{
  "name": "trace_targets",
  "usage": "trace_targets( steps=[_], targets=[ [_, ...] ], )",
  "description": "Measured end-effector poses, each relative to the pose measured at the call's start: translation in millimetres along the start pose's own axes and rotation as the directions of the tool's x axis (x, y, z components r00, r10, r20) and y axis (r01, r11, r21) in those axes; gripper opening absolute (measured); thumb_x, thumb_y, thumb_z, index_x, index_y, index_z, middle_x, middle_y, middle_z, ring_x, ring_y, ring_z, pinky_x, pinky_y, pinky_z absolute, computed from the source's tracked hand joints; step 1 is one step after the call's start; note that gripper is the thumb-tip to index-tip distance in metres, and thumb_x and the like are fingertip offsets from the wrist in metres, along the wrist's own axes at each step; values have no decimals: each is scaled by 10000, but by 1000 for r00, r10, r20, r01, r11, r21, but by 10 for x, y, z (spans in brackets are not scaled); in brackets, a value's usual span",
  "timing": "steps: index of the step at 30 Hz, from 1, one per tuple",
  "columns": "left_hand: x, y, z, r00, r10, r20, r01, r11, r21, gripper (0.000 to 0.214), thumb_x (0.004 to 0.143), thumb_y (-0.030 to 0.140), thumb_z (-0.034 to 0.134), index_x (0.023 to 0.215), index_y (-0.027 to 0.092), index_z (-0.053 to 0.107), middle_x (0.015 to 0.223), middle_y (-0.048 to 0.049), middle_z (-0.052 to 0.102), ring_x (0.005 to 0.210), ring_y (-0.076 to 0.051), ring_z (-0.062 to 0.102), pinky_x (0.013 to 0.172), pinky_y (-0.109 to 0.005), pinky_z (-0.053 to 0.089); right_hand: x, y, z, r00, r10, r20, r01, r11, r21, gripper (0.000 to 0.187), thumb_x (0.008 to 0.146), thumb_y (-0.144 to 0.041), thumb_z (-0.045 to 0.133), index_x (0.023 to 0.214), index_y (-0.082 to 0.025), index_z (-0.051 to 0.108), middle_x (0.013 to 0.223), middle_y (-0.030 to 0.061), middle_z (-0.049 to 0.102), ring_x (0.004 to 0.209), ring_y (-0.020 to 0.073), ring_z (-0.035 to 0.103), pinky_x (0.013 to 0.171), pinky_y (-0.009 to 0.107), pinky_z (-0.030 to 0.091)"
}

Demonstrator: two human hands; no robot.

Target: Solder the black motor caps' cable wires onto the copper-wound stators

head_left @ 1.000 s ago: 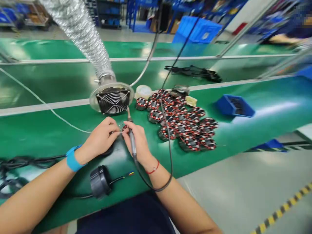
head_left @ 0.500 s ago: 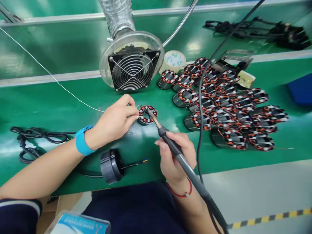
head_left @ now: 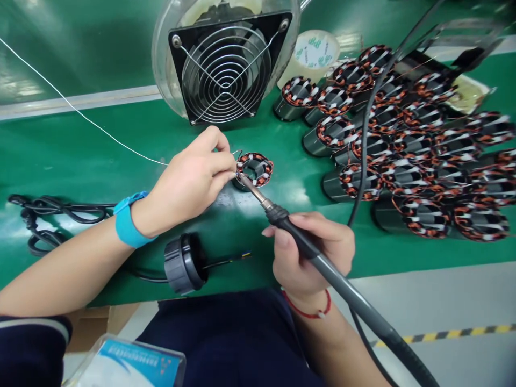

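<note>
Two closed grips: left hand [head_left: 189, 180] on thin wire [head_left: 80, 114], right hand [head_left: 310, 252] around slim soldering iron [head_left: 355, 297] at copper-wound stator [head_left: 266, 166].

left hand [head_left: 189, 177]: left forearm [head_left: 68, 269] comes in from lower left, wrist straight, thumb and forefinger pinched together at the tips, other fingers curled under. right hand [head_left: 310, 252]: sits below and right of it, right forearm [head_left: 342, 349] rising from the bottom edge, fingers closed in a pen grip. Hands apart.

Fan [head_left: 226, 67] close behind stator [head_left: 255, 167]; stator pile [head_left: 405, 144] crowds right.
</note>
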State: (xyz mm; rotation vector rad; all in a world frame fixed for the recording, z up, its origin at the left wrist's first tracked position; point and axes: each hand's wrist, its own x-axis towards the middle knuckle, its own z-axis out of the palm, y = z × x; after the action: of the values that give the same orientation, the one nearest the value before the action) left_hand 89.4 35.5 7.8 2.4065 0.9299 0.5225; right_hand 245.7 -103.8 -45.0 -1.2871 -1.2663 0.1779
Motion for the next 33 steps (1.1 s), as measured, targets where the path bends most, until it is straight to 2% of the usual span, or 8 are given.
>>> trace_targets(
  steps=[6,13,18,23,26,28,30,33],
  targets=[
    [10,-8,-18,1000,9,25,-10,999,46,206,926,280,534,806,184,670,1025,-68,579,1032,-248,608,912,-422,529,-11,-11,6,999,36,-7,-36,999,-39,190,877,-302,662,1062,-286,618,758,3,584,595,182,657,491,338,525],
    [20,33,-33,999,-4,37,1,996,84,210,943,254,520,811,180,666,1039,-68,595,1018,-220,609,911,-385,526,-6,-11,1,1000,12,-3,-12,1000,4,225,882,-258,665,1102,-255,619,800,4,588,619,162,656,517,325,545],
    [14,18,-20,1000,-2,26,1,998,60,200,936,262,528,805,188,660,1044,-65,595,1044,-224,604,912,-374,524,14,-8,-18,1000,3,-1,-3,1000,-29,292,908,-240,631,1191,-303,590,819,1,617,621,170,648,574,358,572],
    [14,-3,-16,1000,7,20,-8,999,54,193,920,262,534,803,188,669,1030,-64,585,1020,-231,610,897,-387,528,-10,13,-22,999,-12,36,14,999,-41,356,899,-219,650,1245,-289,601,877,20,693,677,188,688,623,374,598],
    [19,-12,-17,1000,22,12,-22,999,44,199,914,279,533,806,192,675,1014,-65,582,1026,-245,606,903,-409,527,31,5,-15,994,27,105,-25,1000,-18,431,933,-229,610,1354,-278,531,1003,43,729,778,200,727,712,393,626],
    [21,-19,-15,1000,30,3,-30,999,40,208,912,299,533,806,195,678,1006,-65,580,1036,-253,600,911,-420,523,121,-10,-13,983,46,178,-42,999,-26,447,961,-218,561,1395,-290,481,994,32,740,877,207,733,833,422,619],
    [20,-25,-11,1000,20,-3,-20,999,34,211,909,308,534,806,196,681,1000,-62,577,1037,-252,595,917,-414,518,250,-26,-11,969,56,241,-41,997,-69,413,972,-206,532,1370,-307,490,1001,21,742,991,209,715,934,435,587],
    [13,-32,-2,1000,8,-11,-7,1000,30,198,908,285,531,819,192,681,1000,-57,573,1016,-233,587,903,-384,510,431,-38,12,935,63,350,-20,992,-125,414,955,-229,561,1352,-321,490,1159,35,709,1124,219,666,988,431,559]
  ],
)
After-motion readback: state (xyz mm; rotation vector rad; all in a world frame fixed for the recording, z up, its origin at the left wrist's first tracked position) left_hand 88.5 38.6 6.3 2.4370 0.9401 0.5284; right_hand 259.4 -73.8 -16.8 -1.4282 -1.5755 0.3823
